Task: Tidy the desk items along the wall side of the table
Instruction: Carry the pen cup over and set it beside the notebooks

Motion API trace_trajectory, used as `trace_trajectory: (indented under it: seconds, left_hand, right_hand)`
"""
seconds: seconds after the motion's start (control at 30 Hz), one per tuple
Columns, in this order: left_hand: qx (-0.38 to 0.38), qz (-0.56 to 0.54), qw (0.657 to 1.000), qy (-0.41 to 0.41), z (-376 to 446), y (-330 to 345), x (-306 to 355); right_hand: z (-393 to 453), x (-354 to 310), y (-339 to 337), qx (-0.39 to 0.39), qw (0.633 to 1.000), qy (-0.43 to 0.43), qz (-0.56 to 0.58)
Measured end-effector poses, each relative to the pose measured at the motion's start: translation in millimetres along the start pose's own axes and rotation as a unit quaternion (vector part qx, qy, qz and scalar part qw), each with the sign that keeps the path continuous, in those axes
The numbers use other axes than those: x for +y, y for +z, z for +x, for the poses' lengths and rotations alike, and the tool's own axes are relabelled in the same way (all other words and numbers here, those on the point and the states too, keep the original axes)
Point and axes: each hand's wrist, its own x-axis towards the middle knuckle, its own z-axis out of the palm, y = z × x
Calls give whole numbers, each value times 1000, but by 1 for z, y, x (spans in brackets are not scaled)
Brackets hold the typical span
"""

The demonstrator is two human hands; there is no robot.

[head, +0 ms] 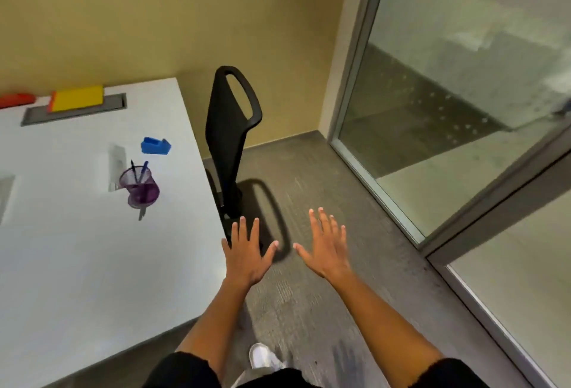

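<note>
On the white table (77, 248) a purple mesh pen cup (140, 185) stands with two pens in it. A blue tape dispenser (155, 145) lies just behind it. Against the yellow wall lie a yellow block with an orange edge (77, 98) and a red item (17, 99) cut off by the left frame edge. My left hand (247, 251) hovers flat with fingers spread past the table's right edge. Over the carpet my right hand (324, 248) is also flat and spread. Neither holds anything.
A black chair (230, 128) stands between the table's right edge and the wall corner. A grey cable tray (114, 103) is set into the tabletop near the wall. Glass panels (448, 94) run along the right. Grey carpet lies underfoot, with my white shoe (262, 356) below.
</note>
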Motion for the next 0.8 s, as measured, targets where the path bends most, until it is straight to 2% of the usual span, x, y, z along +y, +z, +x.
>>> trace_trajectory:
  seconds: [0.23,0.4,0.8]
  left_hand:
    - [23,-11,992,-127,52,-26,-71]
    - [48,6,974,-221,68,-45,-121]
    - [76,-60,900,-424,107,-61,-186]
  right_hand:
    - [108,-90,3,-27,993,-118,-11]
    - [163,-161,16,-73,977,-202,-18]
    - [283,-300,69,-193,916,-350,30]
